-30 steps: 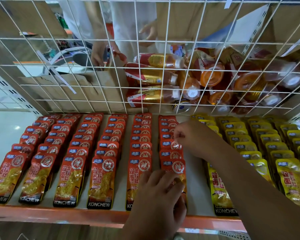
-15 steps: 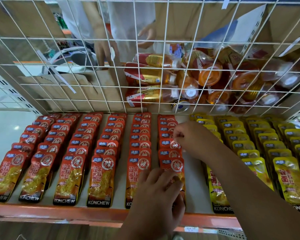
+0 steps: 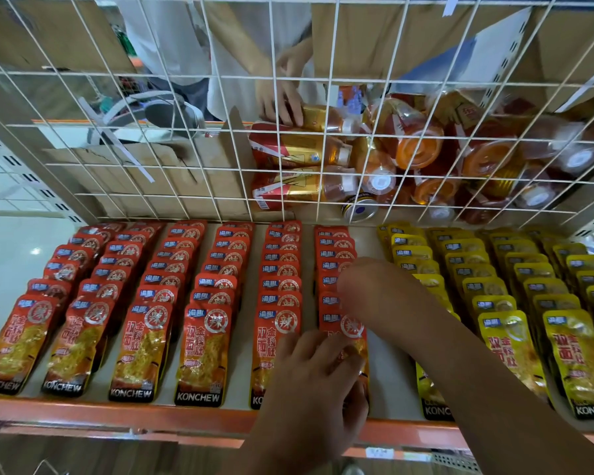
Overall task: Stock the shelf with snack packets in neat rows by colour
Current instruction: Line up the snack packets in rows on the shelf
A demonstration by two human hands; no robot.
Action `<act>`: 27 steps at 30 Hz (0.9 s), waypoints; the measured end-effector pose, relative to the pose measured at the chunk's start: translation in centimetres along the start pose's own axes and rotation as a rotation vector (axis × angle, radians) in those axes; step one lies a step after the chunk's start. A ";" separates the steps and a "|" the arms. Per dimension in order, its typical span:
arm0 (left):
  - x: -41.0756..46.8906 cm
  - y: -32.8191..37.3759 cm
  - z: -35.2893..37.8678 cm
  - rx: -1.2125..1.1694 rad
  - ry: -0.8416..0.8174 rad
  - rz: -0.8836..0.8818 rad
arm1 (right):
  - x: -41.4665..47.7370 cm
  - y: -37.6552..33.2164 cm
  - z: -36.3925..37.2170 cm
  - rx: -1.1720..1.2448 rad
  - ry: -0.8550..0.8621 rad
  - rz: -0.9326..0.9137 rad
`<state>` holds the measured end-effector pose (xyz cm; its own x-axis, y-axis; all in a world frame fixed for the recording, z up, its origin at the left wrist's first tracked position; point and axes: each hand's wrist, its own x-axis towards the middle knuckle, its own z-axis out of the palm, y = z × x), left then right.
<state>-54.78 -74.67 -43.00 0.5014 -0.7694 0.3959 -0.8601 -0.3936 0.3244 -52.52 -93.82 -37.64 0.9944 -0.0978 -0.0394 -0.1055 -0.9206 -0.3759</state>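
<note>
Where flat, glossy red packets (image 3: 203, 337) overlap in rows beside yellow packets (image 3: 515, 351) on the shelf (image 3: 117, 411), the left hand (image 3: 309, 382) presses spread fingers on one front pouch (image 3: 352, 329). The right hand (image 3: 367, 286) is blurred, so its grip cannot be told.

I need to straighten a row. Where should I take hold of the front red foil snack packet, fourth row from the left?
Probably pinch the red foil snack packet by its black bottom edge, coming from the front: it lies flat, that edge free beside the orange shelf lip, its top overlapping the packets behind.
</note>
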 end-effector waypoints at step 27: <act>-0.1 0.0 0.0 -0.018 -0.079 -0.009 | -0.5 0.2 0.9 0.034 0.049 -0.003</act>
<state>-54.82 -74.56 -43.02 0.4994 -0.8033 0.3244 -0.8535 -0.3920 0.3434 -53.00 -93.64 -38.50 0.9934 -0.1142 0.0066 -0.1016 -0.9077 -0.4071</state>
